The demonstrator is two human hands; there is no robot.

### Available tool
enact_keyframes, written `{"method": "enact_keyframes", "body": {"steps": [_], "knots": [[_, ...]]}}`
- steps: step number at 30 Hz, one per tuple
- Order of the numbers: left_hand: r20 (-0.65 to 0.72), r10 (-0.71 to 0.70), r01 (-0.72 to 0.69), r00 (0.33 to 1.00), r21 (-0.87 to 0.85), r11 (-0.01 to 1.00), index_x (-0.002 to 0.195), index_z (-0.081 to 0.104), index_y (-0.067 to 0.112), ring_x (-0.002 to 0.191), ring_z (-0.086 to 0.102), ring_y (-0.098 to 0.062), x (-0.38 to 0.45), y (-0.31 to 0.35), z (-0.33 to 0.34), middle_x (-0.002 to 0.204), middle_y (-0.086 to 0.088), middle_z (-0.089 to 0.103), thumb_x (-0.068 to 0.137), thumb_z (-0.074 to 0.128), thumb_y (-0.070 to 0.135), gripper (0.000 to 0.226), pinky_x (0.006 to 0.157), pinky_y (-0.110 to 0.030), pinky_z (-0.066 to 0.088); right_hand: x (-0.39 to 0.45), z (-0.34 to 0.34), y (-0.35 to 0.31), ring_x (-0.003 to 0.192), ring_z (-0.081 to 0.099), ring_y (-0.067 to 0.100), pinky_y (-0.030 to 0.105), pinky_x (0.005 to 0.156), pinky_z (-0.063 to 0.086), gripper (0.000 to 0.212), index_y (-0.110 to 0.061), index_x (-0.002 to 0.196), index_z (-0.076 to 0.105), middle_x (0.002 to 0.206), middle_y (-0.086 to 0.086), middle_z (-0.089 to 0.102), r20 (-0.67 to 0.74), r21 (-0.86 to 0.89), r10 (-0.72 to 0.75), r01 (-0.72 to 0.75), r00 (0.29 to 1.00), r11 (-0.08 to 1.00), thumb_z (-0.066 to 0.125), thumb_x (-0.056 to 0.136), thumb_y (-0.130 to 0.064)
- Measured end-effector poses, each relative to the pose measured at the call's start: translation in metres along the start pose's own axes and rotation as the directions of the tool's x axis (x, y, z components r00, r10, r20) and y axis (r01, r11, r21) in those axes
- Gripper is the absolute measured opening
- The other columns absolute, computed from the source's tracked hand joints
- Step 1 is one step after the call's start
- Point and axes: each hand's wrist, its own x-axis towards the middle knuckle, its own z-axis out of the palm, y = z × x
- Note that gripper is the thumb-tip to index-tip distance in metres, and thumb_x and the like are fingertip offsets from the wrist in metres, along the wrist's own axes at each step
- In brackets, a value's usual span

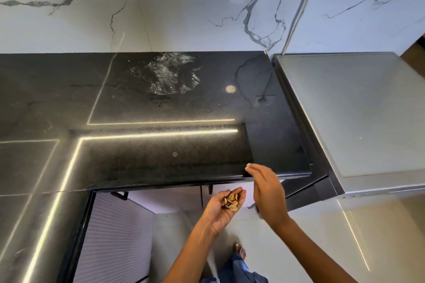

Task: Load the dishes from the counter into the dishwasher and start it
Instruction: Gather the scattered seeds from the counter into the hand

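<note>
A person stands at the near edge of a black counter (147, 103), the left hand (222, 210) cupped palm-up just below the edge and holding a small heap of nut shells (231, 201). The right hand (268, 193) is open, fingers together, its tips at the counter's rim beside the cupped hand. No dishes show on the counter, only a wet smear (170, 76) toward the far side. The grey appliance (358, 117) at right, possibly the dishwasher, is closed. The likely risk: the shallow cup tips and shells scatter to the floor (322, 236), since nothing but the curled palm contains them.
</note>
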Motion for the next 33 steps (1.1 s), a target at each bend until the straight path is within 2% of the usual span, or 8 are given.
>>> {"method": "enact_keyframes", "body": {"steps": [2,6,12,15,19,26,30,33], "knots": [[-0.011,-0.023,0.024,1.0,0.015,1.0,0.102,0.058,-0.019,0.079,0.069,-0.04,0.006,-0.009,0.006,0.097,-0.034,0.065,0.099,0.037,0.004,0.032,0.064,-0.044,0.058,0.014,-0.007,0.015,0.095,0.067,0.03,0.034,0.089,0.044,0.043,0.0,0.109,0.067,0.106,0.015,0.069,-0.004,-0.047,0.072,-0.072,0.997,0.996,0.075,0.069,0.01],[-0.044,-0.007,0.01,0.999,0.063,0.998,0.108,0.055,-0.016,0.089,0.065,-0.038,0.021,-0.023,0.024,0.1,-0.031,0.066,0.099,0.04,0.006,0.028,0.064,-0.042,0.059,0.023,-0.01,0.02,0.095,0.067,0.03,0.029,0.086,0.045,0.041,0.001,0.11,0.066,0.105,0.015,0.069,0.059,-0.082,0.053,-0.048,0.997,0.995,0.077,0.07,0.002],[-0.045,0.077,-0.072,0.996,0.115,0.991,0.102,0.059,-0.009,0.069,0.07,-0.025,0.042,-0.045,0.038,0.083,-0.02,0.07,0.1,0.038,0.009,0.028,0.055,-0.029,0.057,-0.029,-0.018,0.018,0.104,0.051,-0.011,0.02,0.096,0.046,0.025,-0.028,0.119,0.056,0.111,-0.018,0.059,0.127,0.094,0.067,-0.079,0.99,0.992,0.042,0.099,-0.021],[-0.03,0.086,-0.083,0.996,0.075,0.994,0.108,0.057,-0.012,0.079,0.068,-0.03,0.049,-0.051,0.039,0.093,-0.023,0.069,0.1,0.039,0.009,0.029,0.06,-0.032,0.058,-0.034,-0.024,0.031,0.1,0.061,0.006,0.018,0.094,0.046,0.028,-0.012,0.114,0.066,0.11,0.0,0.068,0.109,0.081,-0.042,0.034,0.993,0.996,0.047,0.094,-0.02],[-0.026,0.114,-0.113,0.993,0.032,0.993,0.113,0.056,-0.011,0.076,0.07,-0.032,0.049,-0.055,0.044,0.102,-0.025,0.066,0.099,0.04,0.007,0.027,0.057,-0.034,0.057,-0.005,-0.028,0.044,0.101,0.066,0.024,0.024,0.087,0.049,0.046,0.001,0.115,0.064,0.112,0.013,0.066,0.139,-0.02,0.076,-0.073,0.987,0.997,0.076,0.074,-0.013],[-0.063,0.16,-0.15,0.985,0.143,0.978,0.101,0.061,-0.005,0.073,0.065,-0.025,0.049,-0.057,0.044,0.083,-0.018,0.068,0.098,0.041,0.007,0.023,0.063,-0.033,0.058,0.027,-0.024,0.036,0.109,0.057,0.012,0.023,0.095,0.047,0.039,-0.006,0.12,0.06,0.118,0.005,0.061,0.15,0.025,-0.087,0.084,0.985,0.996,0.068,0.082,-0.004],[-0.075,0.164,-0.157,0.984,0.09,0.983,0.107,0.06,-0.007,0.083,0.066,-0.03,0.048,-0.059,0.045,0.092,-0.021,0.069,0.099,0.041,0.007,0.025,0.068,-0.037,0.059,0.063,-0.018,0.033,0.087,0.068,0.024,0.027,0.072,0.056,0.05,0.0,0.103,0.068,0.098,0.013,0.068,0.167,-0.031,-0.128,0.135,0.978,0.99,0.084,0.056,0.007],[-0.051,0.183,-0.178,0.982,0.084,0.98,0.101,0.061,-0.007,0.074,0.067,-0.027,0.047,-0.059,0.046,0.085,-0.02,0.069,0.098,0.038,0.004,0.026,0.063,-0.033,0.058,0.033,-0.025,0.034,0.088,0.068,0.021,0.025,0.076,0.055,0.049,0.0,0.103,0.068,0.099,0.012,0.068,0.168,-0.025,-0.216,0.224,0.962,0.974,0.087,0.058,-0.002]]}}
